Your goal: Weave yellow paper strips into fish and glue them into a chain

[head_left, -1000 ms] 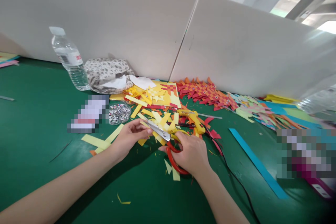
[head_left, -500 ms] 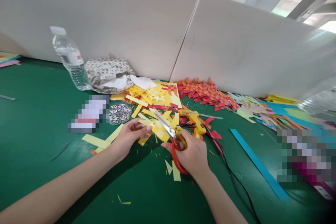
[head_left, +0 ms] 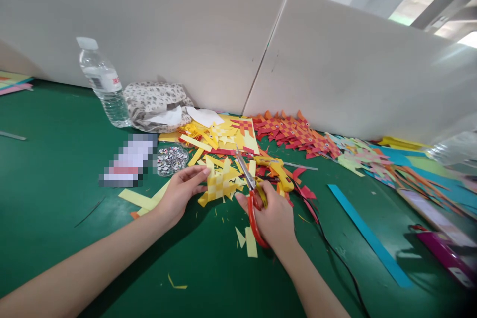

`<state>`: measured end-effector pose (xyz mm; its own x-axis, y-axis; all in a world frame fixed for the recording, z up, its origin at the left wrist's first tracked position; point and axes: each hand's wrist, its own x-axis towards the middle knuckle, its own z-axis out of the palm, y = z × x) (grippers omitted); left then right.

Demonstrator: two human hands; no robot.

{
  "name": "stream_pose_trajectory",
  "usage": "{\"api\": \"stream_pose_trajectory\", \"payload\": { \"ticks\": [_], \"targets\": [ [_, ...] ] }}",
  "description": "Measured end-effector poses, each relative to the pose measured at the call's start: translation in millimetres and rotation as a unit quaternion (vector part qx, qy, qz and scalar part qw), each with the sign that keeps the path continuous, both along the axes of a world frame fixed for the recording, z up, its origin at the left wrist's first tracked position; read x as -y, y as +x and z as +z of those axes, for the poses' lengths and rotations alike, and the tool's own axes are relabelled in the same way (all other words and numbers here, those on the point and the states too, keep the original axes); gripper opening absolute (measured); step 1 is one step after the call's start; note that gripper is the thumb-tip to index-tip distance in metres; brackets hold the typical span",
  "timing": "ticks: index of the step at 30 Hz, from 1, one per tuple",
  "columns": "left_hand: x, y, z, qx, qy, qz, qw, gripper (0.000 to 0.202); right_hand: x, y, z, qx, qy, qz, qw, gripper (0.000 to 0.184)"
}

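Work at a green bench (head_left: 208, 278), seen from the worker's head. The left hand (head_left: 182, 192) grasps a yellow checkered paper piece (head_left: 219, 185) at its left side, between thumb and fingers; the piece is held above the bench, over loose yellow scraps. The right hand (head_left: 275, 217) is closed around the handles of a pair of scissors (head_left: 251, 184), one handle red, the other yellow. The blades lie nearly together and point away from the worker, just right of the paper piece; whether they touch it cannot be told.

Beyond the right hand lies a yellow glue gun (head_left: 271, 164), and a black cord (head_left: 337, 256) runs toward the near edge. A heap of red-and-orange checkered paper pieces (head_left: 288, 133) rests near a pale partition (head_left: 149, 25). To the left are a clear bag of small eye-like discs (head_left: 172, 160), a patterned cloth item (head_left: 154, 99) and a water bottle (head_left: 105, 87). Pale yellow strips (head_left: 137, 199) lie beside the left forearm; a blue strip (head_left: 367, 233) lies at right.
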<state>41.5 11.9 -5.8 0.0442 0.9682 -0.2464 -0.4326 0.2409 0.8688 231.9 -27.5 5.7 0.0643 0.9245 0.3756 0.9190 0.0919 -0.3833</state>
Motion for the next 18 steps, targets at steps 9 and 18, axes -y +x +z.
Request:
{"api": "stream_pose_trajectory", "payload": {
  "ticks": [9, 18],
  "targets": [
    [3.7, 2.1, 0.6, -0.020, 0.000, -0.027, 0.999, 0.022, 2.9, -8.9, -4.1, 0.013, -0.062, 0.011, 0.998, 0.033],
    [7.1, 4.6, -1.3, 0.002, -0.003, -0.054, 0.999, 0.020, 5.6, -14.3, -7.6, 0.050, -0.040, 0.029, 0.998, 0.033]
  ]
}}
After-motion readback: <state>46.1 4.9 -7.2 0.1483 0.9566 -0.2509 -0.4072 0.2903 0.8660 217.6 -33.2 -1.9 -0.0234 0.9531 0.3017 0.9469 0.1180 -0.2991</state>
